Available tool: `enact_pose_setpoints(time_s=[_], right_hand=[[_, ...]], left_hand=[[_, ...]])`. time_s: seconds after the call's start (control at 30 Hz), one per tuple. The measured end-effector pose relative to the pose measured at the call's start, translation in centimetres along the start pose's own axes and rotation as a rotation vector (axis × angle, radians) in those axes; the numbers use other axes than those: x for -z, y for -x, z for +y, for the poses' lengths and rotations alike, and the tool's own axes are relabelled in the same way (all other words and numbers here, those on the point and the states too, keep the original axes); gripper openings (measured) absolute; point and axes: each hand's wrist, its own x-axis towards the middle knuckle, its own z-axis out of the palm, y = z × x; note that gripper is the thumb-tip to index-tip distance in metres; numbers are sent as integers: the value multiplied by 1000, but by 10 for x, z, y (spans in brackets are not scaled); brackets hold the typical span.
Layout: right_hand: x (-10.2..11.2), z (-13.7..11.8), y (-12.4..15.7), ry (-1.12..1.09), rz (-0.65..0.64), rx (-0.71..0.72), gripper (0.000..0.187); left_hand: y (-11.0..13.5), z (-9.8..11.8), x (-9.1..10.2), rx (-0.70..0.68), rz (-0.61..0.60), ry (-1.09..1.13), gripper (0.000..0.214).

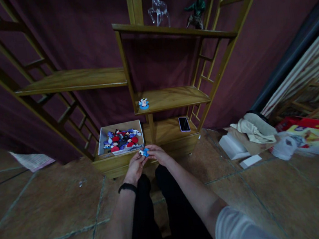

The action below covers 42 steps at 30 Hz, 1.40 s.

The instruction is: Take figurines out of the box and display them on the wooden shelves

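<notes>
Between my two hands is a small blue-and-white toy figurine [144,152], held just in front of the low shelf. The fingers of my left hand [135,165] close on its left side, below the front of the box. My right hand [158,154] pinches it from the right. A shallow cardboard box [101,146] stands on the bottom shelf just beyond my hands, with several small red, purple, white and black figurines heaped in it. Another small figurine [144,103] on a blue base stands upright at the left end of the shelf above.
A phone [184,124] lies on the bottom shelf [166,128]. Higher up stand a clear glass deer [158,7] and a dark green figure [197,11]. On the floor at right are a white box [233,146], a cloth [253,130], a plastic bag [284,145] and a red-yellow carton [313,135].
</notes>
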Motion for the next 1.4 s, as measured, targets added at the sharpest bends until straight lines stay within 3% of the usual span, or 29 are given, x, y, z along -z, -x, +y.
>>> enact_pose_setpoints(time_s=[0.4, 0.7, 0.97, 1.4], right_hand=[[-1, -1, 0, -3, 45, 38, 26], [-4, -5, 3, -95, 49, 2, 27], [-3, -5, 3, -48, 16, -49, 32], [0, 1, -3, -136, 36, -16, 30]], left_hand=[[-3, -3, 3, -5, -32, 1, 42], [-4, -1, 0, -24, 86, 0, 32], [-6, -2, -1, -64, 128, 15, 29], [1, 5, -6, -31, 56, 61, 23]])
